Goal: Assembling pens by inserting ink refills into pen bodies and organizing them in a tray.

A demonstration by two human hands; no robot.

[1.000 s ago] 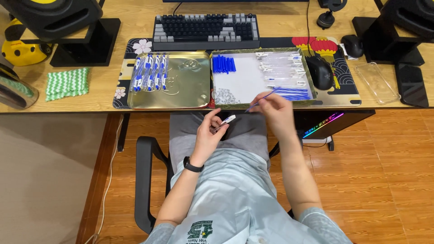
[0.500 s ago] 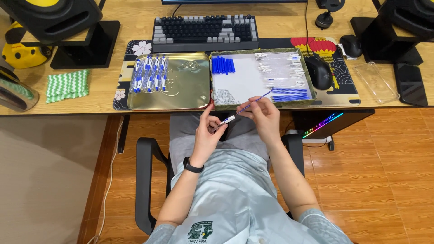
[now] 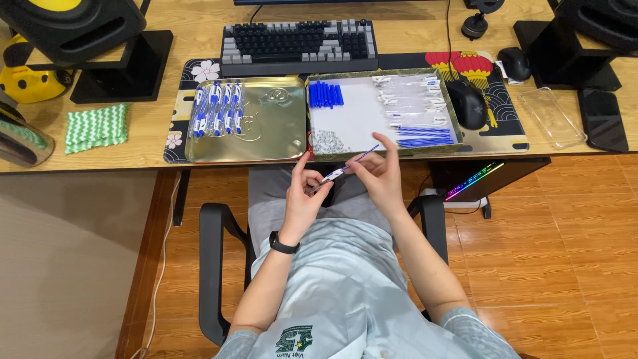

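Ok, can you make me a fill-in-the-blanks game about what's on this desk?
1. Both hands hold a thin blue pen refill and a clear ____.
2. The finished pens lie in the ____-coloured metal tray.
3. The black watch is on the ____ wrist.
4. Beside the white tray sits a black computer ____.

Missing words: barrel; gold; left; mouse

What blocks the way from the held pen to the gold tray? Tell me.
Nothing visible. The left hand and right hand hold the pen over the lap, just short of the desk edge. The gold tray lies ahead and left, its near half bare, with finished pens at its far left.
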